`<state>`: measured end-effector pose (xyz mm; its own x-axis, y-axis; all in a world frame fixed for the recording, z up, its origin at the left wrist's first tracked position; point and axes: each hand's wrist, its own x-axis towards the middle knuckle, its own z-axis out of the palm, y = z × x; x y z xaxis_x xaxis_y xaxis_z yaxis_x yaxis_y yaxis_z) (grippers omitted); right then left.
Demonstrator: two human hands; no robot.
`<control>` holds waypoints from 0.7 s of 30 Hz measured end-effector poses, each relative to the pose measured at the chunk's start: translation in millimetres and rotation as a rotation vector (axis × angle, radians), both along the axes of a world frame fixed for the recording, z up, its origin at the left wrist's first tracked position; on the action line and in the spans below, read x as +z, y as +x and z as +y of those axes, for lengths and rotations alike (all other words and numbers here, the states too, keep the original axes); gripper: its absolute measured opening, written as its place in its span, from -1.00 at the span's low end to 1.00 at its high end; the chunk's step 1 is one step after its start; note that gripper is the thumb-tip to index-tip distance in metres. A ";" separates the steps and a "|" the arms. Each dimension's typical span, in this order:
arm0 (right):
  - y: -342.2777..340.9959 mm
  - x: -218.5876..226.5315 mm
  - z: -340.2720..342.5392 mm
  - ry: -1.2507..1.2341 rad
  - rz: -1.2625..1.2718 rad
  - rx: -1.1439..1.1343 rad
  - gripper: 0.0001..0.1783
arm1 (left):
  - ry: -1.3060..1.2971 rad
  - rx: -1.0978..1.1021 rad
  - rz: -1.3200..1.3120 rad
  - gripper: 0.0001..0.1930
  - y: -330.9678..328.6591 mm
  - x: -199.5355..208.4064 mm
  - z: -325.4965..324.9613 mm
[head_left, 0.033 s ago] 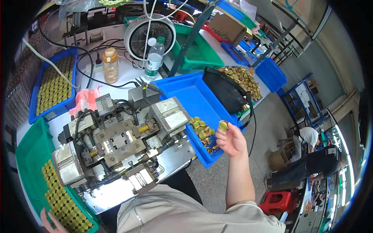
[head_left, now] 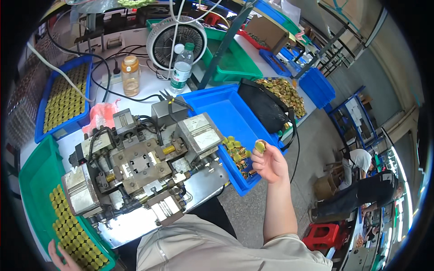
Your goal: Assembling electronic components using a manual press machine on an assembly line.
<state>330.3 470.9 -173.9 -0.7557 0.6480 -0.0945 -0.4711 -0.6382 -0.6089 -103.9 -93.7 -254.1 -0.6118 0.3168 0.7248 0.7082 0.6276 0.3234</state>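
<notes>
Raised at the right of the blue tray, my right hand (head_left: 272,166) pinches a small gold-coloured metal piece (head_left: 260,146) between thumb and fingertips. More loose pieces of that kind (head_left: 236,154) lie heaped in the near end of the blue tray (head_left: 233,110). At the lower left, my left hand (head_left: 62,261) has its fingers apart and is beside the green tray (head_left: 34,169), holding nothing that I can see. Rows of gold pieces (head_left: 74,230) fill the near part of that tray. Between my hands stands a metal machine fixture (head_left: 141,164) with a square centre opening.
Pliers (head_left: 171,105) rest behind the fixture. A black bag (head_left: 262,103) sits over the blue tray's far edge. Two bottles (head_left: 181,72) and a fan (head_left: 160,43) stand farther back. A blue tray of rowed pieces (head_left: 44,128) is at far left.
</notes>
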 end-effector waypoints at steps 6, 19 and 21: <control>-53.9 33.7 -20.9 0.076 -0.168 0.070 -0.72 | -0.113 0.141 -0.316 -0.70 32.0 -3.1 14.0; -199.7 49.7 -91.1 0.518 -0.471 0.309 -0.85 | 0.113 0.209 -0.596 -0.75 63.4 47.7 58.5; -218.7 47.7 -98.6 0.671 -0.589 0.330 -0.87 | 0.112 0.206 -0.598 -0.75 63.7 48.6 59.4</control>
<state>111.5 372.2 -126.2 -0.8602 0.4675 -0.2039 0.1696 -0.1148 -0.9788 -40.2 -34.3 -205.5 -0.9609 0.0916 0.2615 0.2536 0.6709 0.6968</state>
